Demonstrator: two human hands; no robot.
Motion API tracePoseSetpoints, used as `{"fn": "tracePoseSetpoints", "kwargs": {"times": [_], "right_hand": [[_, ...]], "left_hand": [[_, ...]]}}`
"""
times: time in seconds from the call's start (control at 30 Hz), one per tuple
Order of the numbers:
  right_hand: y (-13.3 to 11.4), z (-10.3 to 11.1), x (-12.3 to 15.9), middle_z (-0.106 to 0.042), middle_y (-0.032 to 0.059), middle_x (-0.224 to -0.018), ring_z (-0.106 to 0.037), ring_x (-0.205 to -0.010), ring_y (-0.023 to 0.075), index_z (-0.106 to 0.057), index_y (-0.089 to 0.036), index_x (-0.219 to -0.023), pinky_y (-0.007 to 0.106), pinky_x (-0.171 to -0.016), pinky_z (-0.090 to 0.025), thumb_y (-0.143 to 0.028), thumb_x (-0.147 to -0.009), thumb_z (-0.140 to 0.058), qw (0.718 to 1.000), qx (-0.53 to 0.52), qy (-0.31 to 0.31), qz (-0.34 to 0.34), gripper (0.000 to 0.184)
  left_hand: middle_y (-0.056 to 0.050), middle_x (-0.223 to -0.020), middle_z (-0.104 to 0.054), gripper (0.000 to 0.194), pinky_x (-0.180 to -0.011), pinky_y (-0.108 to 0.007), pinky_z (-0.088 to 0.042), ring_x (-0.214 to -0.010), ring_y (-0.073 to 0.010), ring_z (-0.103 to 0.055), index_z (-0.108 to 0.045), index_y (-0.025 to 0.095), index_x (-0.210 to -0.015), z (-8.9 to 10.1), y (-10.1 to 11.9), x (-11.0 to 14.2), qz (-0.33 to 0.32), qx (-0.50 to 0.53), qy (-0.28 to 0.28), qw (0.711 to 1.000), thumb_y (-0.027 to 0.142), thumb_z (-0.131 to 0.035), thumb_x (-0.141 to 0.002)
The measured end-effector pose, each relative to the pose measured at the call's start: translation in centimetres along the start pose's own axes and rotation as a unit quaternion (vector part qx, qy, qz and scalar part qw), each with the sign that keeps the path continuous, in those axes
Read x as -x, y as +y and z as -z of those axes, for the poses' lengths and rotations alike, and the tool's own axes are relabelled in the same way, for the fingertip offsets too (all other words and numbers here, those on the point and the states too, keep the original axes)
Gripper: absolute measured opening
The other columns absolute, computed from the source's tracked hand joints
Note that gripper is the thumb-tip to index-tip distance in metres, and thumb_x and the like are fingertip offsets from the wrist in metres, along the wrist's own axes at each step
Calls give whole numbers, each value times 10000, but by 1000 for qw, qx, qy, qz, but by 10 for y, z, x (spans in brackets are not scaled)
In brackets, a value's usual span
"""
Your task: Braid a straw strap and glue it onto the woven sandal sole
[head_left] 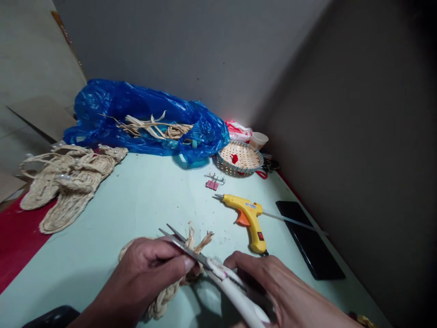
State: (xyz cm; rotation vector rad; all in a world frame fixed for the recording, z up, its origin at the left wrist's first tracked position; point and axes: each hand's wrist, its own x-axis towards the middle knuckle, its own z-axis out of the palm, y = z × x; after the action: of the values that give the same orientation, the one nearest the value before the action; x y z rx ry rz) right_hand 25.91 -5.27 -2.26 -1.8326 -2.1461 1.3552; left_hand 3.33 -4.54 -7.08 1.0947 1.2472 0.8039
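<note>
My left hand [150, 269] is closed around a braided straw cord [165, 300], with its loose frayed ends [204, 241] sticking up past the thumb. White-handled scissors [221, 273] are in my right hand [262, 278]. Their blades are parted and lie across the frayed strands, close to my left thumb. Part of the braid hangs below my left hand, and another bit shows behind its knuckles. The palm of my right hand and some of the scissor handle are hidden.
A yellow glue gun [252, 218] lies beyond my right hand, beside a black phone-like slab [310, 241]. Woven straw slippers [75, 182] are at left. Behind are a blue plastic bag [143, 100] holding straw, a woven basket [239, 157], a cup [258, 140] and pink binder clips [212, 184].
</note>
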Motion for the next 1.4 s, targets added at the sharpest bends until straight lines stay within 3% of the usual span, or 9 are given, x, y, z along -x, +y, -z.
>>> {"fn": "tracePoseSetpoints", "kwargs": {"times": [0.2,0.4,0.6,0.7,0.93,1.03,1.2,1.3,1.4], "right_hand": [[-8,1,-4,-687,40,-738,-618,-691,206,-746,-224,-956,275,-623,-496,-291,-712,-672,998,27,18,60,263],[-7,3,-6,-693,24,-753,-598,-648,171,-754,-227,-1025,213,-520,-431,-155,-651,-609,999,27,13,44,407],[-11,10,-3,-688,21,-769,-565,-615,167,-726,-250,-1072,237,-509,-407,-387,-719,-711,999,-5,-24,27,379],[-12,9,-2,-634,-9,-678,-530,-605,156,-706,-252,-1099,232,-509,-370,-384,-731,-715,999,-17,-35,32,391],[-7,2,-7,-524,-50,-585,-400,-555,98,-639,-188,-746,222,-499,-290,-202,-708,-629,997,-53,-48,39,42],[-6,1,-12,-518,-60,-583,-407,-556,79,-547,-173,-651,210,-511,-296,-103,-684,-558,992,-93,-78,45,78],[-4,5,-17,-576,-25,-595,-462,-561,134,-651,-202,-864,243,-501,-310,-376,-839,-609,998,17,51,45,181],[-5,8,-21,-584,-21,-658,-459,-565,145,-608,-205,-1060,256,-510,-326,-289,-883,-565,983,75,129,110,200],[-12,7,-30,-612,31,-802,-532,-684,173,-545,-151,-1153,279,-616,-416,-189,-913,-526,964,120,164,174,245]], "left_hand": [[-48,-541,-639,252,-670,-333,-558,-572,-203,-585,-772,199,-537,1,-3,1,1,-12,22,1000,381,-728,-705],[-48,-554,-661,248,-672,-319,-559,-584,-206,-610,-792,214,-573,1,-2,1,9,-8,19,1000,397,-726,-727],[-58,-578,-682,236,-674,-325,-559,-626,-221,-634,-797,207,-587,2,-2,0,19,-7,12,1000,384,-729,-728],[-56,-580,-685,229,-674,-328,-554,-624,-214,-628,-786,210,-566,1,-2,1,15,-11,15,1000,365,-724,-723],[-36,-549,-624,230,-631,-300,-519,-641,-214,-615,-791,207,-602,3,-5,0,12,-29,14,999,375,-716,-740],[-39,-663,-650,206,-621,-274,-495,-682,-194,-592,-814,204,-700,4,-2,-1,0,16,-3,1000,373,-712,-758],[-39,-701,-674,275,-641,-258,-476,-718,-188,-609,-803,178,-780,2,3,0,89,92,3,992,445,-744,-751],[5,-659,-641,304,-553,-192,-415,-645,-124,-568,-785,185,-855,-2,4,2,116,113,32,986,455,-792,-716],[80,-577,-531,364,-466,-147,-333,-528,-62,-444,-737,216,-960,-4,4,4,75,115,52,989,435,-829,-684]]}}
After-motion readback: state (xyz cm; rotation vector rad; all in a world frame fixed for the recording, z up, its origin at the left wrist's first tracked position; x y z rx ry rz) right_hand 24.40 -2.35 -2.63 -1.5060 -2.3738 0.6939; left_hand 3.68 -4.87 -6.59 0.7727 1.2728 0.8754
